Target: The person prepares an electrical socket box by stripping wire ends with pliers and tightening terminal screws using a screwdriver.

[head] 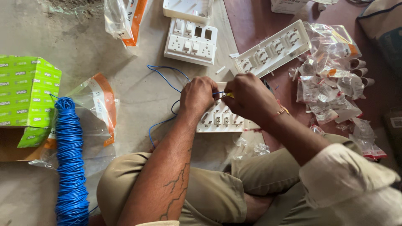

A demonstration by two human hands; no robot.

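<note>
Hands, left hand and right hand, over switch plate lying left-right.

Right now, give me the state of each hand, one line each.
Left hand: closed, pinching the blue wire over the white switch plate.
Right hand: closed around a small yellow-tipped tool, mostly hidden.

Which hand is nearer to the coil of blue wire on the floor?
The left hand. It is nearer to the coil of blue wire, which lies far to its left; the right hand works farther right, over the white switch plate.
</note>
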